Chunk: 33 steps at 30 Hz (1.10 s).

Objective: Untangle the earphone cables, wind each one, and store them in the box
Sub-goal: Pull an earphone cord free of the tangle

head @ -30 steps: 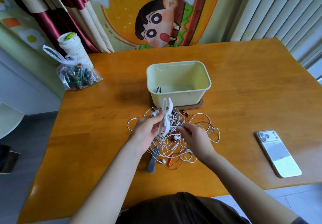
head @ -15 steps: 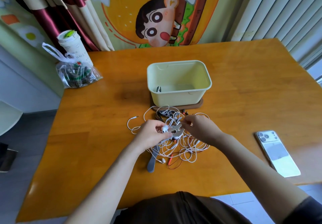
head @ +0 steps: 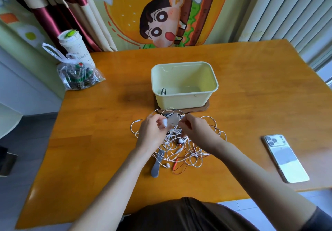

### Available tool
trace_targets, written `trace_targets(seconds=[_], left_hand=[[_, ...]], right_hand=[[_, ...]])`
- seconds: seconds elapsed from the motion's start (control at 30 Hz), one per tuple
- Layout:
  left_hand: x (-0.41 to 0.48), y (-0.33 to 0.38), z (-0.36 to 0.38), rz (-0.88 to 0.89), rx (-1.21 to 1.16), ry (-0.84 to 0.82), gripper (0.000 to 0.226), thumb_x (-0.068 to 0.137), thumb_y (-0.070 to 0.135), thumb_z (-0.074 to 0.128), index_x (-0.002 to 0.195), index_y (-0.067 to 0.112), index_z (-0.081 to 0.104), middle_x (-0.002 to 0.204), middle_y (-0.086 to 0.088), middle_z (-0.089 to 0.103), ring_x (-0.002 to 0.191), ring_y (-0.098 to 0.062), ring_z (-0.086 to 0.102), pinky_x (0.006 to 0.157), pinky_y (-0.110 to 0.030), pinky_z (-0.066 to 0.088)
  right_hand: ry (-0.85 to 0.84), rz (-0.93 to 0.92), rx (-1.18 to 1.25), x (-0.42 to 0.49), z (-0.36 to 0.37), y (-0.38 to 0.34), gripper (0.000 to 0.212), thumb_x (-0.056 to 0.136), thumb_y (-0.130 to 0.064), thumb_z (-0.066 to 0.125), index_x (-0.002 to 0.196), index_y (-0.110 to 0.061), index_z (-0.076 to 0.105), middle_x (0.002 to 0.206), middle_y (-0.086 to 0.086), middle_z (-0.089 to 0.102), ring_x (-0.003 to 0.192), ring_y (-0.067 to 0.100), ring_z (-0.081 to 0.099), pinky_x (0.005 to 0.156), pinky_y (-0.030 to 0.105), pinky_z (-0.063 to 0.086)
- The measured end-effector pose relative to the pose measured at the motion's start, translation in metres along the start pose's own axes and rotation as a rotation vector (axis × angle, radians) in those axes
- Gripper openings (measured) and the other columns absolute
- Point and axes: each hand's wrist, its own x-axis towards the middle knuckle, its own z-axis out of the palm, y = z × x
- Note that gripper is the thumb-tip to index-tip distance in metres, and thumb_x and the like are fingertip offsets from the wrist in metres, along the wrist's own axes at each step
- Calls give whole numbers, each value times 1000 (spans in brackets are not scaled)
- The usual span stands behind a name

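While the tangle of earphone cables [head: 181,150] lies at the middle of the worktop [head: 107,150], toward its near edge, the left hand [head: 152,135] pinches a white earbud [head: 164,123] above it and the right hand [head: 195,132] curls beside a pale blurred piece [head: 173,119]; whether it grips I cannot tell. I judge it best to draw that one lead out slowly, easing loops off, not tugging. The box [head: 185,98] stands open just beyond.

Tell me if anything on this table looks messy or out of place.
The earphone cables lie in one knotted heap before the box, which is nearly empty. The left hand and right hand pinch parts of it.
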Motion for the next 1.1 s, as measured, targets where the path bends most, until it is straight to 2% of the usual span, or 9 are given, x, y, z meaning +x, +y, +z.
trace_targets(seconds=[0.13, 0.23, 0.33, 0.47, 0.57, 0.67, 0.87, 0.97, 1.1], left_hand=[[3, 6, -3, -165, -327, 35, 16, 85, 24, 70, 93, 12, 65, 82, 0, 64, 73, -12, 58, 58, -17, 46], [5, 11, -4, -370, -706, -12, 10, 87, 19, 69, 84, 10, 68, 82, -8, 63, 80, -20, 55, 75, -28, 47], [4, 15, -3, -481, -930, -30, 10, 83, 16, 73, 82, 6, 70, 77, -11, 63, 79, -25, 53, 82, -38, 44], [7, 19, -3, -526, -1029, -50, 26, 79, 12, 75, 96, -7, 68, 74, -8, 67, 78, -24, 58, 90, -39, 47], [9, 19, 0, -506, -953, 9, 23, 81, 13, 74, 100, 1, 69, 84, -6, 69, 83, -18, 62, 84, -28, 49], [10, 20, 3, -481, -872, 109, 9, 82, 14, 74, 86, 13, 66, 83, -1, 68, 82, -14, 61, 77, -23, 46], [16, 25, 10, -468, -862, 188, 12, 82, 18, 74, 86, 16, 63, 90, -4, 67, 84, -16, 59, 73, -22, 45], [19, 31, 9, -493, -1003, 156, 7, 85, 15, 71, 84, 13, 65, 82, -3, 65, 84, -19, 57, 84, -29, 46], [22, 42, 6, -586, -1267, 75, 15, 88, 13, 66, 97, 2, 64, 83, -7, 64, 78, -18, 59, 83, -30, 48]], right_hand=[[141, -54, 79, -14, 18, -5, 13, 96, -16, 51, 105, -9, 57, 83, -1, 61, 66, 11, 61, 61, 19, 50], [285, -126, 86, -20, 28, -7, 19, 95, -12, 54, 113, -12, 61, 96, -1, 65, 74, 10, 62, 68, 23, 53], [397, -177, 85, -20, 32, -8, 22, 94, -8, 54, 114, -12, 63, 106, 0, 66, 84, 11, 63, 73, 23, 53], [446, -154, 144, -23, 32, -7, 24, 93, -5, 55, 113, -13, 66, 104, -2, 68, 86, 9, 64, 73, 13, 49], [478, -70, 280, -23, 25, -7, 24, 90, -9, 61, 112, -16, 66, 93, -10, 67, 80, -3, 62, 69, 5, 44], [507, -39, 310, -21, 18, -5, 23, 85, -9, 67, 107, -16, 68, 86, -11, 67, 79, -11, 60, 69, 4, 45], [528, -78, 247, -24, 19, -7, 15, 81, -12, 71, 96, -15, 71, 81, -16, 62, 76, -3, 60, 67, 5, 44], [521, -74, 225, -25, 21, -3, 14, 84, -14, 69, 98, -14, 70, 83, -10, 62, 73, -4, 57, 65, 4, 43], [459, -92, 284, -29, 31, -2, 11, 89, -15, 63, 97, -13, 70, 84, -11, 64, 79, -1, 61, 67, 8, 46]])
